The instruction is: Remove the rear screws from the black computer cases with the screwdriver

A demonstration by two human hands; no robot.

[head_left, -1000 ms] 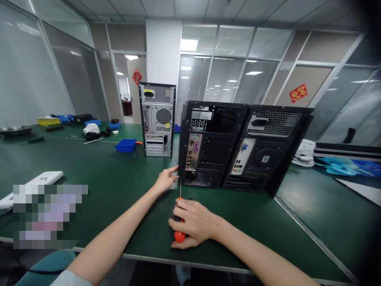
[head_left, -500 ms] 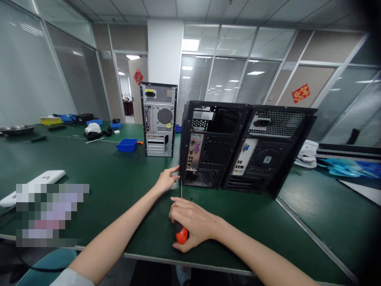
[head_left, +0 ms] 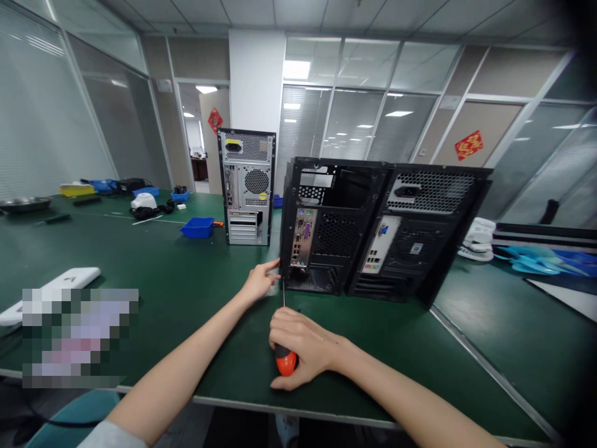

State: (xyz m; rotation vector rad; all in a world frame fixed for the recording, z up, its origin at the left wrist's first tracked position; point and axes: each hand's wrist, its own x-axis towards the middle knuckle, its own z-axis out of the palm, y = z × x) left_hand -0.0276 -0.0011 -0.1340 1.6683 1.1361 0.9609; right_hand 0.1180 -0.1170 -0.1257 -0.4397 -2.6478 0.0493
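Note:
In my right hand [head_left: 301, 345] is a screwdriver [head_left: 286, 363] with a black and orange handle. Its thin shaft points away from me to the lower left corner of a black computer case [head_left: 289, 239] standing upright. The tip's exact contact is too small to make out. My left hand [head_left: 259, 283] is beside that corner, its index finger stretched out to the case's left edge and the fingers apart, with nothing visible held. Against the first case's right side stands a second black computer case [head_left: 392, 239], its rear panel facing me.
A silver-backed computer tower [head_left: 247, 186] stands behind on the green table [head_left: 200, 280], near a blue tray [head_left: 198, 228]. A white device [head_left: 69, 280] lies at left, beside a blurred patch. Cyan fan blades [head_left: 529, 259] lie at right.
My right hand has shifted slightly and its fingers have curled further around the screwdriver, whose handle has turned a little. The left hand stays at the case edge.

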